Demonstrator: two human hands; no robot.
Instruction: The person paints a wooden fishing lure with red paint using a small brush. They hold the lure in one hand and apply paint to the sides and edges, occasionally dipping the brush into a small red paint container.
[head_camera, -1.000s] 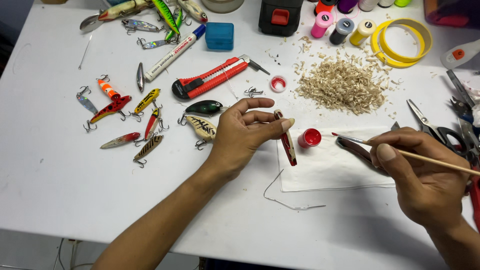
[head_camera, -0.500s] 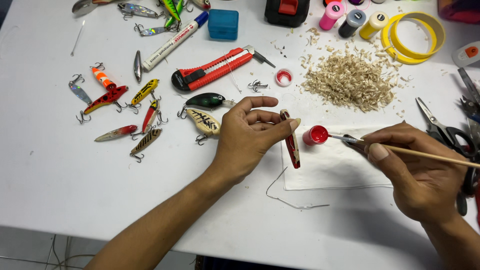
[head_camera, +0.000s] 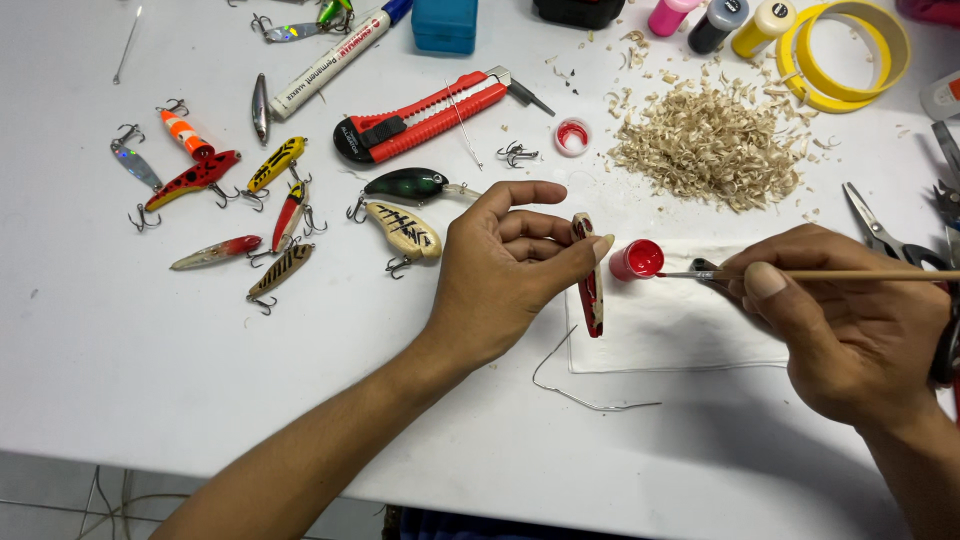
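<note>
Left hand (head_camera: 510, 265) pinching slim wooden lure (head_camera: 591, 285) — right hand (head_camera: 850, 320) dipping thin brush (head_camera: 800, 275), glossy red paint cap (head_camera: 637, 260)

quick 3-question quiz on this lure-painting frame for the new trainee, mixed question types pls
1. True or false: the left hand holds the wooden lure above the white paper towel.
2. The tip of the paintbrush in the right hand is at: A) the pile of wood shavings, B) the small cap of red paint, C) the yellow tape roll.
3. Which tool lies between the white marker pen and the shavings?

Key
1. True: pinched between thumb and fingers, at the towel's left edge.
2. B.
3. The red utility knife.
</note>
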